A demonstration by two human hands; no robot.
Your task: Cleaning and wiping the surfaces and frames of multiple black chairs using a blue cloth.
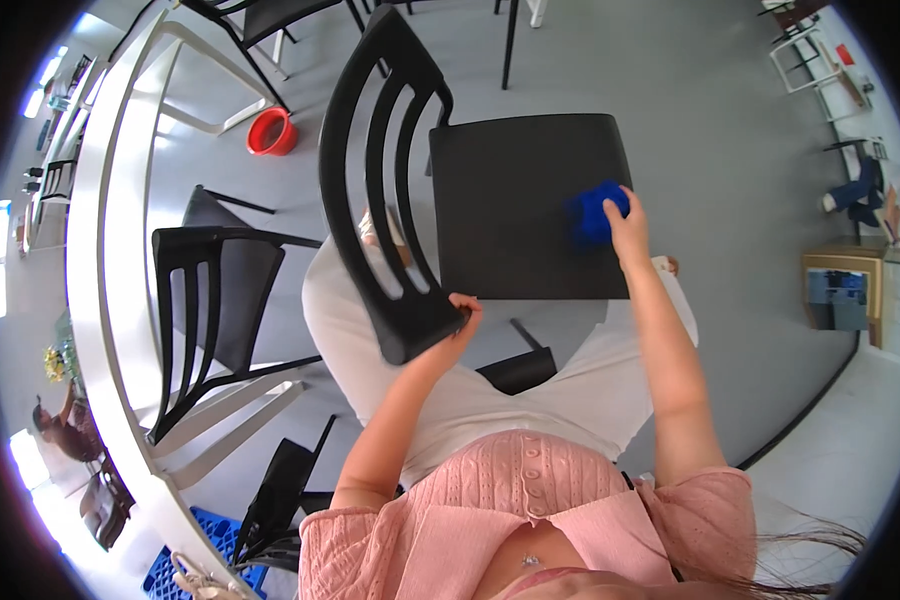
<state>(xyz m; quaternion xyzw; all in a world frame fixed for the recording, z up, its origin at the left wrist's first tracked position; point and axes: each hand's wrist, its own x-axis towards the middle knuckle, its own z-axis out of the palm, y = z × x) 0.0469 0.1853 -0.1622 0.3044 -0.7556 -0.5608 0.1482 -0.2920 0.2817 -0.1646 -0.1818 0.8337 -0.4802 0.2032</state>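
A black chair (pixel 529 172) with a slatted backrest stands before me, its seat facing up and its backrest on the left. My right hand (pixel 624 225) holds a bunched blue cloth (pixel 598 212) against the right part of the seat; the cloth's left edge is blurred. My left hand (pixel 461 322) grips the near corner of the backrest (pixel 412 330), fingers curled over its edge. Beneath the chair's near side, part of another black chair (pixel 521 369) shows between my legs.
Left of me, another black chair (pixel 229 285) stands by a long white table (pixel 120 315). A red bucket (pixel 271 132) is on the grey floor at the upper left. A blue plastic pallet (pixel 214 536) lies lower left. A person (pixel 71 431) is at the far left.
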